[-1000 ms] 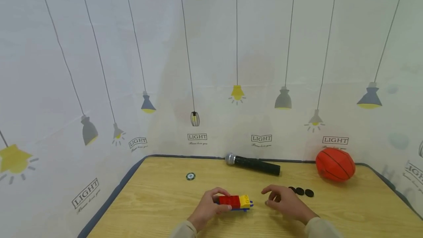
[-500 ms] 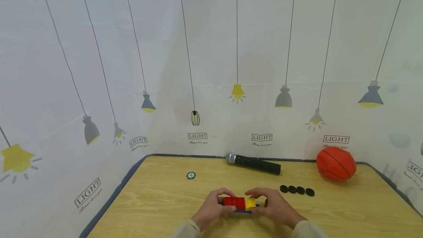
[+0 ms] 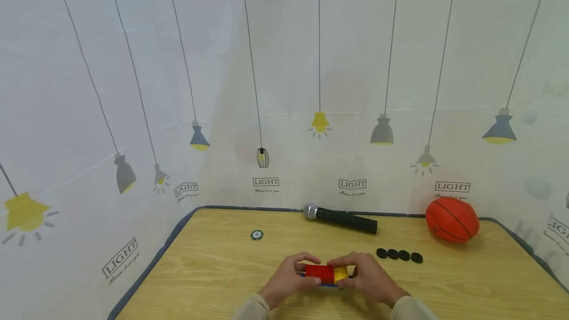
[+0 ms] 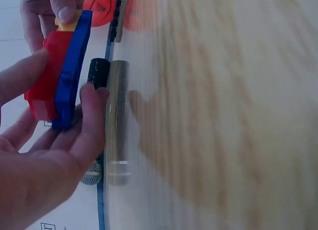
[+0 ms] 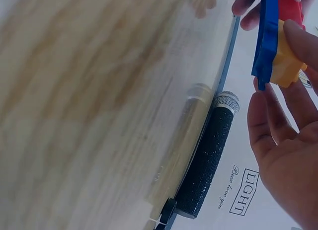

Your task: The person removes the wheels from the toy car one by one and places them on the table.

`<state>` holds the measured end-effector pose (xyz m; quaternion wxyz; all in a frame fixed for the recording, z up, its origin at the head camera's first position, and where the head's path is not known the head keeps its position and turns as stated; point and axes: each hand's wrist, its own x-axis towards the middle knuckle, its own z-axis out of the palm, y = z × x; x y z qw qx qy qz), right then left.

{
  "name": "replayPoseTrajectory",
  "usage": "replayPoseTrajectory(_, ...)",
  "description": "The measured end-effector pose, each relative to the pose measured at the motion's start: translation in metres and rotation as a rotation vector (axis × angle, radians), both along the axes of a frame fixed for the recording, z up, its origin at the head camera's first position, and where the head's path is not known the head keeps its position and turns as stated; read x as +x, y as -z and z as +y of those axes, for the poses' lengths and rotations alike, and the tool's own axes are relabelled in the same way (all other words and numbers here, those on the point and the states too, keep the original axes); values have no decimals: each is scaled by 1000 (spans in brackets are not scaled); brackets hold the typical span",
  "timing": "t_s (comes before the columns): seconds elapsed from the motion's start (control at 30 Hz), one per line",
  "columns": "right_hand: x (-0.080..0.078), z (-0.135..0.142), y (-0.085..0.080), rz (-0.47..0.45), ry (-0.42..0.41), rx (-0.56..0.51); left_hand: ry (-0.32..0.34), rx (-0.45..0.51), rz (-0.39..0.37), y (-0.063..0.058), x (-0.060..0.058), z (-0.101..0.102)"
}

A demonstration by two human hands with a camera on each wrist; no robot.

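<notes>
My left hand (image 3: 284,279) grips the red block (image 3: 319,274) of a small toy-brick vehicle, with its thumb on the near side and its fingers behind. A yellow block (image 3: 340,274) forms the right end, and my right hand (image 3: 372,278) pinches it between thumb and fingers. Underneath runs a long blue base (image 4: 73,73), seen side-on in the left wrist view. The right wrist view shows the right thumb against the yellow block (image 5: 286,58). Both wrist views show the toy held above the tabletop. Fingers partly cover its ends.
Several black discs (image 3: 393,254) lie in a row right of the hands. A black microphone (image 3: 344,220) rests along the back edge, with a red ball (image 3: 452,219) at the back right. A round chip (image 3: 257,235) lies left on the wooden table (image 3: 195,265).
My right hand has come left from beside the toy and taken hold of its yellow end. The toy, still in my left hand, has shifted slightly right and its top has turned.
</notes>
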<state>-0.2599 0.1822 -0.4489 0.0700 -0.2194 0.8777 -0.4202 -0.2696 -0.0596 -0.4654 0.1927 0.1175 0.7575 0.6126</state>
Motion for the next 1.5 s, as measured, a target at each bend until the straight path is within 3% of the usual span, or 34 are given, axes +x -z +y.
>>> replayPoseTrajectory(0.23,-2,3,-2,-17,7,5,32,-23,35,-1,-1,-8)
replayPoseTrajectory(0.5,-14,8,-2,12,-18,23,15,-230,290,-6,-11,-2)
replayPoseTrajectory(0.63,-22,10,-2,43,-10,52,-11,-317,353,-8,-20,4)
replayPoseTrajectory(1.0,-40,10,8,43,94,124,-32,-405,376,-4,-47,25)
replayPoseTrajectory(1.2,-44,8,12,18,130,141,-41,-450,386,-2,-51,28)
replayPoseTrajectory(1.5,-49,9,13,-31,131,160,-47,-445,316,-1,-49,33)
